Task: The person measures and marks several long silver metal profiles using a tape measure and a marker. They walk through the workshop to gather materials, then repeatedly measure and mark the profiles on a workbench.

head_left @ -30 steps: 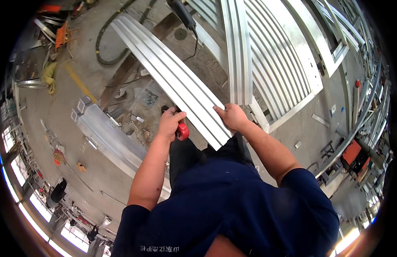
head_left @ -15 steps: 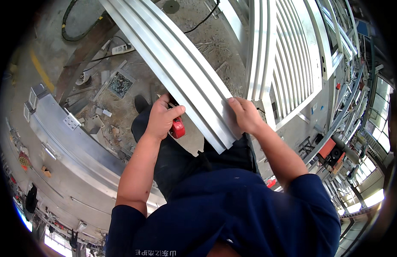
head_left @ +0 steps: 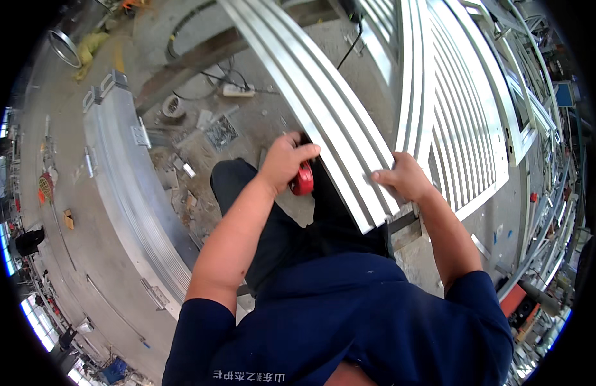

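Note:
A long, ribbed silver aluminium profile (head_left: 333, 122) slants from the far middle toward my lap, its near end above my right thigh. My left hand (head_left: 286, 159) is closed at its left edge, thumb on the rim and fingers out of sight underneath. In that same hand is a red rounded case, which looks like a tape measure (head_left: 303, 181), hanging beside the profile. My right hand (head_left: 406, 177) grips the right edge close to the near end, with the thumb lying over the ribbed face and the other fingers hidden below.
To the right lies a slatted aluminium panel (head_left: 462, 122) beside more ribbed profiles (head_left: 410, 83). A long silver beam (head_left: 127, 174) with brackets runs along the left. A tray of small metal parts (head_left: 222, 133), a tape roll (head_left: 172, 107) and a white power strip (head_left: 239, 91) lie on the littered floor.
The whole view has shifted, so the profile and both hands appear farther right. My right thumb now reaches farther over the profile's face. Both hands keep their hold.

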Demonstrator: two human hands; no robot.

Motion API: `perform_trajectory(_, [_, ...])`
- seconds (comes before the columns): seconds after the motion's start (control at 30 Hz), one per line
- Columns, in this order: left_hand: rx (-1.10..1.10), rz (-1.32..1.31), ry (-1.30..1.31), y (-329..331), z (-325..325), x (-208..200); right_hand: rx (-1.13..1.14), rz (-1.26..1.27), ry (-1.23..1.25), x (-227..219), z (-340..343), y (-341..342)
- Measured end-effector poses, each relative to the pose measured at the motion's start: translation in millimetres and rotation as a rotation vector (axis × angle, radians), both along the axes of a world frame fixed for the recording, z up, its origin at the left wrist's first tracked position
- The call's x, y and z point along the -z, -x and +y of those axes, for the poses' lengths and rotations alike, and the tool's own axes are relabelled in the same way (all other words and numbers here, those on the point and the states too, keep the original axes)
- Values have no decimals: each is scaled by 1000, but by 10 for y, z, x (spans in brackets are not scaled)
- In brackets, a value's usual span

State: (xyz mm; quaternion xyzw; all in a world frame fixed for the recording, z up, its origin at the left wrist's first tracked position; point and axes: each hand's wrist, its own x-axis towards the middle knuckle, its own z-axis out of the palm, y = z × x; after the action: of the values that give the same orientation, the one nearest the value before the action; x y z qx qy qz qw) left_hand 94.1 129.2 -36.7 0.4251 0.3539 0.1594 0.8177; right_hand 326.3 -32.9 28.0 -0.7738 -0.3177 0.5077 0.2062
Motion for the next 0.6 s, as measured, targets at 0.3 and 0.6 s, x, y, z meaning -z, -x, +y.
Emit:
perform_trajectory(0.3, [-386, 35, -182, 700, -385, -1034, -217, 174, -246, -617, -1188, -447])
perform_trajectory(0.6, [-557, 185, -134, 1517, -783, -1081, -522, 96, -286, -503, -858, -59])
